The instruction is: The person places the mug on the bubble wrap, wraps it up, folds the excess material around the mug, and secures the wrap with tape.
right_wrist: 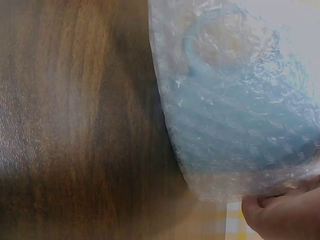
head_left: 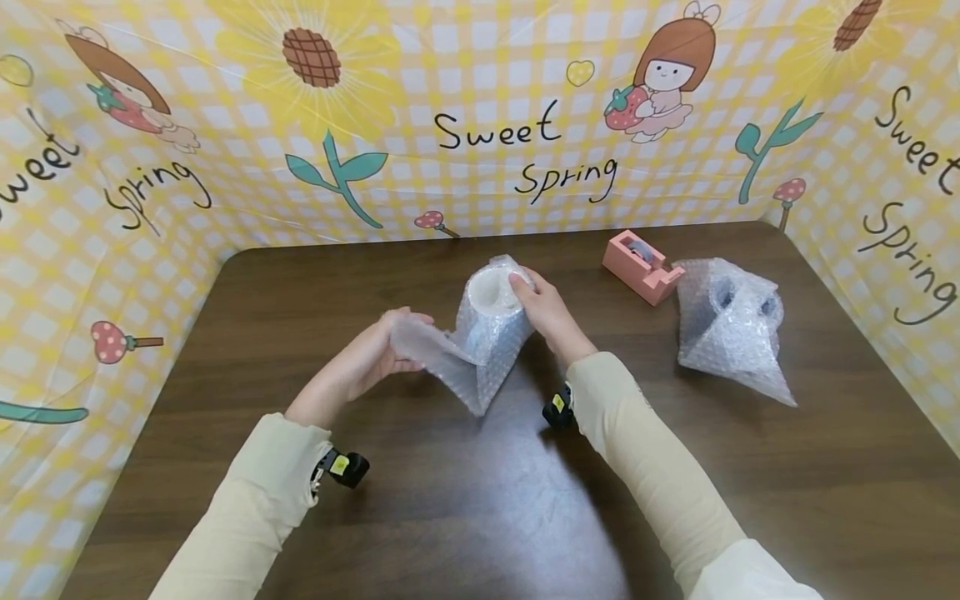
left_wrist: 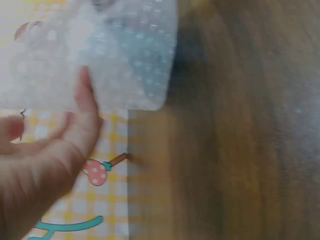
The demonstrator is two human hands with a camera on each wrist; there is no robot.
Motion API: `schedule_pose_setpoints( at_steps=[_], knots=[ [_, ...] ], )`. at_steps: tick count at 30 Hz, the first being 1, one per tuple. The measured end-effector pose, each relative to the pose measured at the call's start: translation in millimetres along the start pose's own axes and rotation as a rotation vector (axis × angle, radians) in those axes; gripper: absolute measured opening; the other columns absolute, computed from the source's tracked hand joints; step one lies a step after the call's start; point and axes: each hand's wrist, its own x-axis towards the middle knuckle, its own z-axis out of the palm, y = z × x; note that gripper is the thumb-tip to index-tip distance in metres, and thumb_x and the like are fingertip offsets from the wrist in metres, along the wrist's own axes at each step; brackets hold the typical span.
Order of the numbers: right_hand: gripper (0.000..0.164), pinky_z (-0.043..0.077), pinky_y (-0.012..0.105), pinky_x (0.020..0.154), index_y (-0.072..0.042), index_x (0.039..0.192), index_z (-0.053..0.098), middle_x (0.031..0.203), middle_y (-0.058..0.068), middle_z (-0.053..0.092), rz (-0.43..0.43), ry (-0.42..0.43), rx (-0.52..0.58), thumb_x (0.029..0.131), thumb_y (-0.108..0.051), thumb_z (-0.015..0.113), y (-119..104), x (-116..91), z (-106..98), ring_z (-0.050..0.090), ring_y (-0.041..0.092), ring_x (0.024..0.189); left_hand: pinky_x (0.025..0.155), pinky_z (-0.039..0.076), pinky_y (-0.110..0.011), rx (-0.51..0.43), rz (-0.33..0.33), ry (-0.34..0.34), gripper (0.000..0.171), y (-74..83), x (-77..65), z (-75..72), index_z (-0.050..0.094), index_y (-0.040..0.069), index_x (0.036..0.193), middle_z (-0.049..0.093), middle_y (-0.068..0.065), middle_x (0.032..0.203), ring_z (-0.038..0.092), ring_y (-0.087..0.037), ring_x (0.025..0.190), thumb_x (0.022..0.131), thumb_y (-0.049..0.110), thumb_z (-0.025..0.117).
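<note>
A light blue mug with a white inside is upright near the middle of the table, partly wrapped in bubble wrap. Its ring handle shows through the plastic in the right wrist view. My right hand grips the wrapped mug at its rim, thumb over the edge and fingers hidden behind. A loose flap of the wrap sticks out to the left. Against that flap rests my left hand, its fingers extended and partly covered. In the left wrist view one finger touches the wrap.
At the back right stands a pink tape dispenser with a roll in it. Just right of it lies another bubble-wrapped bundle with two ring shapes showing through. A patterned yellow cloth walls the brown table at back and sides.
</note>
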Motion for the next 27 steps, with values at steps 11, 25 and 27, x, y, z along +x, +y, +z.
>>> schedule_pose_setpoints(
  at_steps=[11,25,27],
  knots=[
    [0.057,0.022,0.044,0.119,-0.017,0.15,0.03,0.156,0.008,0.03,0.019,-0.008,-0.001,0.101,-0.044,0.04,0,1,1,0.028,0.025,0.144,0.085,0.05,-0.022,0.197,0.166,0.123,0.038,20.4,-11.0,41.7,0.039,-0.001,0.136,0.058,0.003,0.103,0.06,-0.009,0.092,0.103,0.018,0.038],
    [0.055,0.023,0.042,0.119,-0.017,0.149,0.033,0.155,0.009,0.032,0.0,-0.005,0.005,0.101,-0.042,0.042,0,0,0,0.029,0.025,0.144,0.085,0.035,-0.029,0.452,0.447,0.401,0.029,22.8,28.9,68.8,0.051,-0.006,0.102,0.04,-0.021,0.138,0.045,-0.026,0.11,0.096,0.022,0.053],
    [0.055,0.023,0.042,0.119,-0.018,0.149,0.034,0.155,0.009,0.032,0.003,-0.005,0.006,0.101,-0.042,0.042,0,0,0,0.029,0.025,0.143,0.086,0.035,-0.029,0.466,0.465,0.401,0.042,24.3,34.7,73.4,0.05,-0.005,0.102,0.044,-0.02,0.135,0.045,-0.027,0.111,0.094,0.036,0.05]
  ],
)
